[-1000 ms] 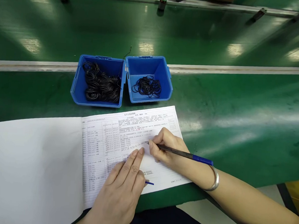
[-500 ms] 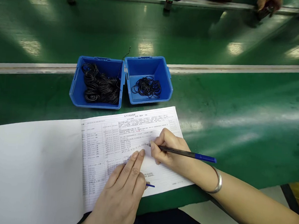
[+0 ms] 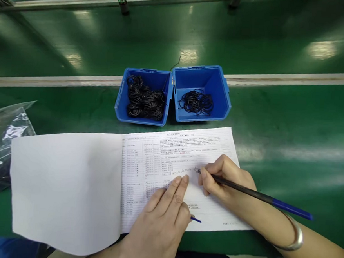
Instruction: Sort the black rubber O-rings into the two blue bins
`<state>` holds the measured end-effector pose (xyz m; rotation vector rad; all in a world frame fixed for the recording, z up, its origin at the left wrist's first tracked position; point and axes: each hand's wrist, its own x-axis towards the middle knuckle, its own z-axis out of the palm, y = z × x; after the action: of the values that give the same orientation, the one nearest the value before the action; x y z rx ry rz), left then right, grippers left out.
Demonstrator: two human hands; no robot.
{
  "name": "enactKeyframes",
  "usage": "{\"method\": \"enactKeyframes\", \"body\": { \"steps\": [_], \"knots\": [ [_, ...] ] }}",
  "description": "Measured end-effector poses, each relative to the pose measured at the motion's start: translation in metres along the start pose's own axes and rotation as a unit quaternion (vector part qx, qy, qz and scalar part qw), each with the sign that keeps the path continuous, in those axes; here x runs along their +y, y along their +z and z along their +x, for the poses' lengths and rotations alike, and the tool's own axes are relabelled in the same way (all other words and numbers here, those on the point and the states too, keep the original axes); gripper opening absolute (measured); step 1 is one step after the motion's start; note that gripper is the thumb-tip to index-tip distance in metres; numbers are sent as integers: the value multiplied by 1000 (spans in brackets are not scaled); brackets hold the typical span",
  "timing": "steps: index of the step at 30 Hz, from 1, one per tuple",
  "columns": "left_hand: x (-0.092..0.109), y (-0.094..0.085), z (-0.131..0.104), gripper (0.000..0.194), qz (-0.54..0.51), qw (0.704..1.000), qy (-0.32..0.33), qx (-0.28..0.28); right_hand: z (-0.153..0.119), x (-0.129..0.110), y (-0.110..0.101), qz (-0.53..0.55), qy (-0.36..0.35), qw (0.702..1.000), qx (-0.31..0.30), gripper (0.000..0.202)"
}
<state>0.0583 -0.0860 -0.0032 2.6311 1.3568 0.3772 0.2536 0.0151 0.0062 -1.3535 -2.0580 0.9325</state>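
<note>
My right hand (image 3: 230, 180) is closed around a pen (image 3: 252, 193) with a dark barrel and a blue rear end. Its tip touches a printed sheet (image 3: 213, 214) beside a line of handwriting. My left hand (image 3: 165, 219) lies on the same sheet, index and middle fingers stretched out near the writing, the others curled. From under the curled fingers sticks a slim blue piece (image 3: 195, 219); the rest of it is hidden. Left of the printed page, a blank white page (image 3: 64, 188) is folded open.
Two blue bins (image 3: 141, 121) (image 3: 204, 117) stand beyond the paper, both holding coiled black cables (image 3: 147, 99). A clear plastic bag (image 3: 6, 145) lies at the left. Small cylindrical parts (image 3: 123, 5) (image 3: 236, 0) stand along the far rail of the green surface (image 3: 292, 125).
The view has swung left, so the bins and paper appear further right and the plastic bag shows. The pen tip is slightly further right along the handwriting, and the pen slants more. My left hand stays put.
</note>
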Motion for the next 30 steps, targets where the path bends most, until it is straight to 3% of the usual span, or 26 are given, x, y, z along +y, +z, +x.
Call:
{"method": "enactKeyframes", "body": {
  "steps": [7,30],
  "knots": [
    [1,4,-1,16,-8,1000,-4,2,-2,4,0,4,7,999,-34,21],
    [3,5,1,26,-44,998,-13,41,-2,5,2,30,5,999,-45,21]
  ]
}}
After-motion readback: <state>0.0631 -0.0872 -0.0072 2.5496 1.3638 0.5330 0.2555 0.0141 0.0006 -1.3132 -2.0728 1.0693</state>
